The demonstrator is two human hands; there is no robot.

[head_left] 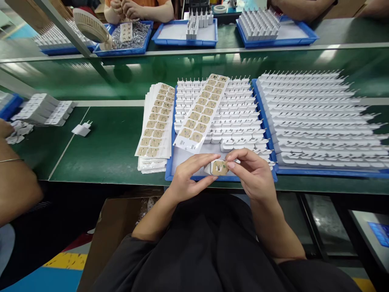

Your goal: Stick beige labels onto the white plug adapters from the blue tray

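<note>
Between thumb and fingers, my left hand point(190, 178) grips a white plug charger point(208, 168), mostly covered by the label in front. A tan sticker point(219, 168) with printed marks lies against the charger's face. My right hand point(253, 172) pinches the sticker's right edge. Both hands are over the front edge of a blue tray point(170, 172) filled with rows of white plug chargers point(240, 111), pins up. A sheet of tan stickers point(202, 111) lies slanted on top of those chargers. Left of the tray sits a stack of similar sticker sheets point(154, 121).
A second blue tray point(319, 172) of upright chargers stands at right. One loose charger point(82, 128) lies on the green bench point(112, 150). A co-worker's arm point(18, 182) is at left, near stacked white chargers point(42, 108). Across the bench are more trays, a fan point(89, 25) and other workers' arms.
</note>
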